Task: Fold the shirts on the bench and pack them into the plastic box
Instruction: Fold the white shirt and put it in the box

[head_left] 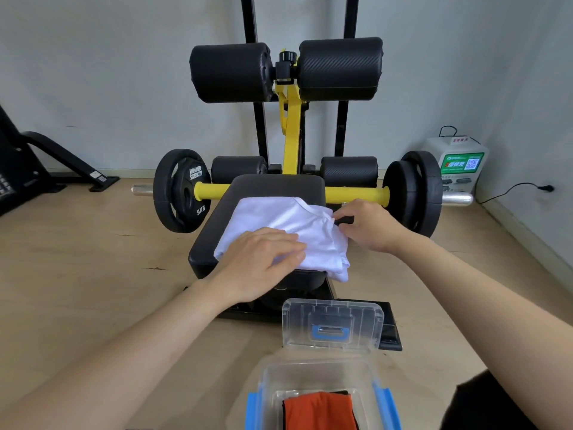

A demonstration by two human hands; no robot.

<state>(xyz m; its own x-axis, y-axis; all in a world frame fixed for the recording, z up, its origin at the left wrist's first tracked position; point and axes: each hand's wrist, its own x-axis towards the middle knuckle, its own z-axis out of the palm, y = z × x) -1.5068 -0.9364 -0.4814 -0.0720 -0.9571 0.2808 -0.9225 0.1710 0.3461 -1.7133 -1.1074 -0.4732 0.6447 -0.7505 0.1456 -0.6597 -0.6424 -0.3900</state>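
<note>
A white shirt (297, 221) lies partly folded on the black padded bench (273, 187), its right side hanging over the near edge. My left hand (263, 259) rests flat on the shirt's near part, fingers spread. At the shirt's right edge my right hand (366, 228) pinches the cloth, with a small black piece showing at the fingertips. The clear plastic box (313, 386) with blue clips stands on the floor in front of me. An orange folded shirt (319, 411) lies inside it on something black.
The box's clear lid (333, 324) with a blue handle stands upright just behind the box. A yellow bar with black weight plates (183, 193) crosses behind the bench. A white charging unit (455, 166) with a cable sits by the right wall. Wooden floor surrounds the bench.
</note>
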